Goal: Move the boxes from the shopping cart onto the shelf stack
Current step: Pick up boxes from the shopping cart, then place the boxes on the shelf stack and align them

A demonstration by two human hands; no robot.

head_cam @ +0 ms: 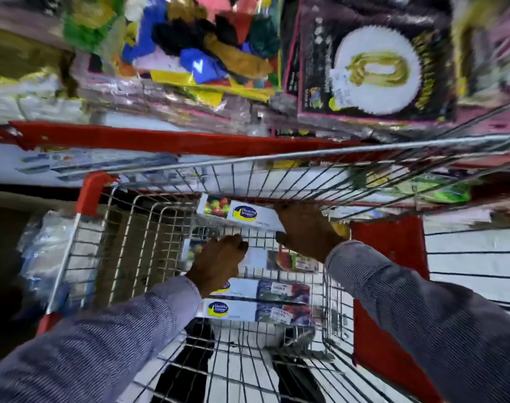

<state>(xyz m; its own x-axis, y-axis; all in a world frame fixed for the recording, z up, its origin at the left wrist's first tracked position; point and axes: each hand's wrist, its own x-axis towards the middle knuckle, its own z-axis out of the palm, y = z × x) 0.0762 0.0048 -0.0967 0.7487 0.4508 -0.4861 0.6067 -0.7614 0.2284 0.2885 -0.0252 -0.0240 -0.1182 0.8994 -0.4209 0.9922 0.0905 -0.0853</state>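
Boxes (pixel 255 311) lie inside your cart (pixel 277 158), long white cartons with a blue and yellow logo and a food photo at one end. 2 of them rest side by side on the cart floor at the near end, touching each other along their long sides. A third box (pixel 291 260) lies farther in, partly hidden behind your wrists. A fourth box (pixel 239 215) is raised off the cart floor near the far wall of the cart.

Your right hand (pixel 303 231) grips that raised box at its right end, fingers curled over the top edge and thumb underneath. Your left hand (pixel 219 261) hangs over the boxes in the cart's middle, fingers bent and bunched; motion blur makes it hard to say, but it seems to touch nothing. Both sleeves are striped grey.

Beyond the cart's far rim runs a red shelf edge (pixel 149 141), and above it sit blurred packets, among them a dark pack (pixel 373 59) with a gold balloon on a white disc.
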